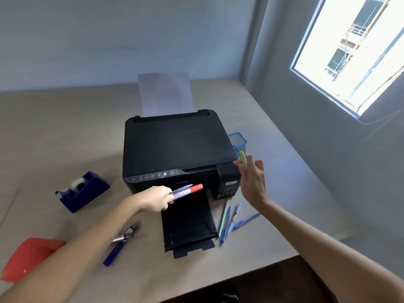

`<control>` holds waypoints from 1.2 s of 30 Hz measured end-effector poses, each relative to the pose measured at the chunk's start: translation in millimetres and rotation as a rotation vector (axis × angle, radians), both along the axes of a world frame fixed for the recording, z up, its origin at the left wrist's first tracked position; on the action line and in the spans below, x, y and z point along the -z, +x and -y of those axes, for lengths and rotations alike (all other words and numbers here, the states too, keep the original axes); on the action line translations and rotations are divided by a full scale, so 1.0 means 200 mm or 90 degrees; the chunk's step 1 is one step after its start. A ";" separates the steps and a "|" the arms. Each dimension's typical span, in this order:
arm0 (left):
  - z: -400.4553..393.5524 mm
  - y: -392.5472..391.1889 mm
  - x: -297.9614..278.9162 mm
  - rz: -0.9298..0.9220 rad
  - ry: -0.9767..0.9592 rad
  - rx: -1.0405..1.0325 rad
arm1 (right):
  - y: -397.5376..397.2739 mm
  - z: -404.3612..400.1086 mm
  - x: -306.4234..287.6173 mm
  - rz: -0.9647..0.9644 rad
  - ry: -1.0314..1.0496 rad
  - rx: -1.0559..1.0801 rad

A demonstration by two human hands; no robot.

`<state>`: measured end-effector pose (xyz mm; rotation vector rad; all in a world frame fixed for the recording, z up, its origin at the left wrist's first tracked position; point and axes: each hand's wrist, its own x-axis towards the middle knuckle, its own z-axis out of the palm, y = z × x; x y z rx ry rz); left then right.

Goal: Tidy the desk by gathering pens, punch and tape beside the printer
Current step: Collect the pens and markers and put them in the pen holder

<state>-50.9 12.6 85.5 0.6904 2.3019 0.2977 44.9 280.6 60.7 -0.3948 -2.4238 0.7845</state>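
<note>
A black printer [175,147] stands mid-desk with its output tray [188,228] pulled out. My left hand [156,199] is shut on a bundle of markers [188,190], one with a red cap, held over the tray. My right hand [251,180] holds a green-yellow pen [242,156] at the printer's right front corner, just by a blue mesh pen cup [237,139]. Several pens [231,217] lie loose on the desk right of the tray. A blue tape dispenser [84,191] sits to the left. A blue-handled punch [120,243] lies near my left forearm.
White paper [166,94] stands in the printer's rear feed. A red folder [28,258] lies at the desk's front left. A wall with a window [354,53] closes off the right side. The desk's front edge [262,262] runs below the pens.
</note>
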 end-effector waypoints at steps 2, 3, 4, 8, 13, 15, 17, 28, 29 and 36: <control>-0.13 -0.01 -0.13 0.052 0.086 -0.043 | -0.07 -0.12 -0.07 -0.008 -0.099 0.062; -0.21 -0.02 -0.19 0.057 0.116 -0.060 | -0.11 -0.18 -0.09 -0.004 -0.147 0.094; -0.31 -0.05 -0.25 0.045 0.129 -0.061 | -0.16 -0.26 -0.11 -0.002 -0.204 0.123; -0.72 -0.20 -0.38 -0.070 0.087 -0.002 | -0.33 -0.51 -0.12 -0.030 -0.466 0.174; -1.21 -0.41 -0.36 -0.200 -0.041 0.031 | -0.52 -0.73 -0.04 -0.002 -0.639 0.151; -1.41 -0.50 -0.32 -0.231 -0.118 0.052 | -0.63 -0.84 0.01 0.014 -0.666 0.146; -1.56 -0.57 -0.26 -0.237 -0.216 0.081 | -0.72 -0.91 0.07 0.052 -0.660 0.138; -1.97 -0.80 0.01 -0.237 -0.467 0.170 | -0.95 -1.00 0.33 0.203 -0.539 0.079; -1.98 -0.80 0.03 -0.245 -0.474 0.183 | -0.95 -1.00 0.34 0.211 -0.523 0.062; -1.93 -0.80 0.09 -0.352 -0.375 0.208 | -0.90 -1.06 0.33 0.261 -0.430 -0.018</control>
